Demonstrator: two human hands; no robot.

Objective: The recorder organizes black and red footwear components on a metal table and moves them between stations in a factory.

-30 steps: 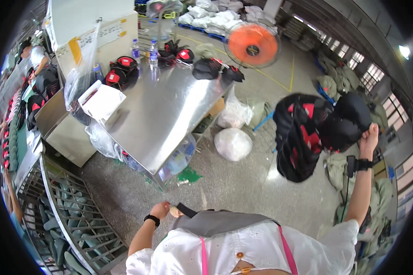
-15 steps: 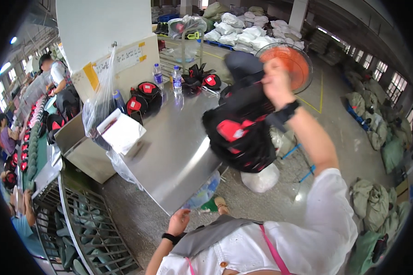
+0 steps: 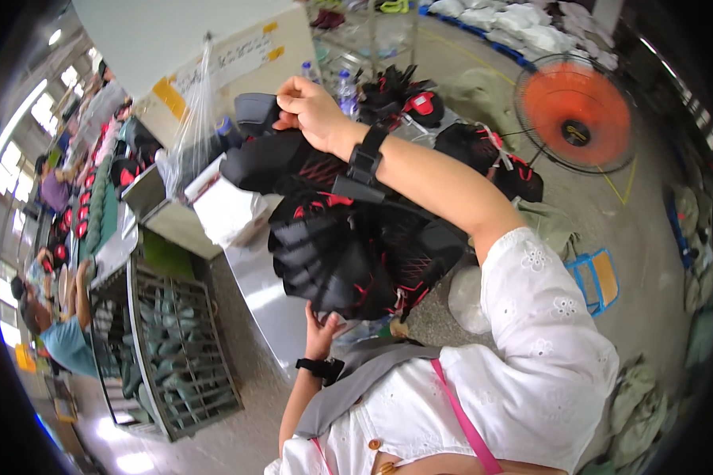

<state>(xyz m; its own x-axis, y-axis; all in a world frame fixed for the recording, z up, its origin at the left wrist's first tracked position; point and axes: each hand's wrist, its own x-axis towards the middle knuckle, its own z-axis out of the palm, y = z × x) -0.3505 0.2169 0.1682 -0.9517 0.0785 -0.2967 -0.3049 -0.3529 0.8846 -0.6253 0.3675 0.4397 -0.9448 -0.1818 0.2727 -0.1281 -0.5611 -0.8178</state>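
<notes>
A large bundle of black shoe uppers [image 3: 325, 261] with red trim lies fanned out over the metal table [image 3: 265, 297]. At its far left end, my right hand [image 3: 313, 111] pinches the edge of a smooth black upper [image 3: 257, 113], my forearm reaching across above the bundle. Below the bundle's near edge is my left hand [image 3: 320, 336], fingers apart and fingertips against or just beside the uppers; contact is hard to make out. More black-and-red uppers [image 3: 424, 107] sit in bunches at the table's far side.
A white box [image 3: 226, 210] stands by a hanging clear plastic bag [image 3: 190, 150]. Bottles [image 3: 346, 91] stand at the back. An orange fan [image 3: 574, 119] is at right, a blue-framed stool [image 3: 594, 281] below it. At left, a metal cage cart [image 3: 174, 348] holds grey-green shapes near a co-worker [image 3: 67, 340].
My right hand has swung left with the black uppers, which now lie over the table. My left hand has come up to the bundle's near edge. The view has turned.
</notes>
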